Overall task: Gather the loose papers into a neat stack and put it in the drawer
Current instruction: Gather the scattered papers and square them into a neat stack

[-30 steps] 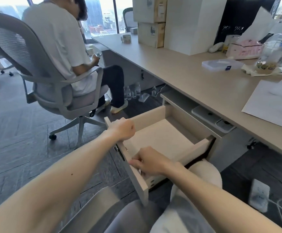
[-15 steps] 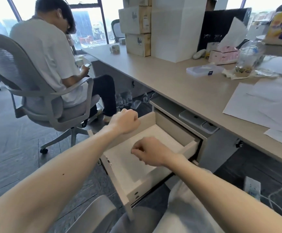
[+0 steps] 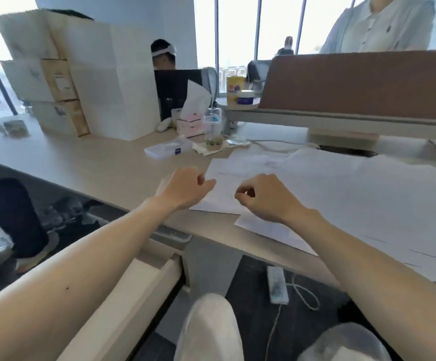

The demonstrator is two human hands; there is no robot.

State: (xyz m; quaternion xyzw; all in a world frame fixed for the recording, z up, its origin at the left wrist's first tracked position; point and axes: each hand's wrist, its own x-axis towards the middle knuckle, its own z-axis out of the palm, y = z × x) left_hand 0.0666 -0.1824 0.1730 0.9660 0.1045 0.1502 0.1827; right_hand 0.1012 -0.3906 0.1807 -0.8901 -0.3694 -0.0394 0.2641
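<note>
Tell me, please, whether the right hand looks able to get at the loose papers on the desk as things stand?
Probably yes: the right hand hovers directly over the loose papers spread on the desk, fingers curled, with nothing between hand and sheets.

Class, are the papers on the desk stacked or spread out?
Spread out: the papers lie overlapping at different angles across the desk.

Loose papers (image 3: pixel 341 194) on the desk (image 3: pixel 81 157), open drawer (image 3: pixel 144 290) below its front edge
</note>
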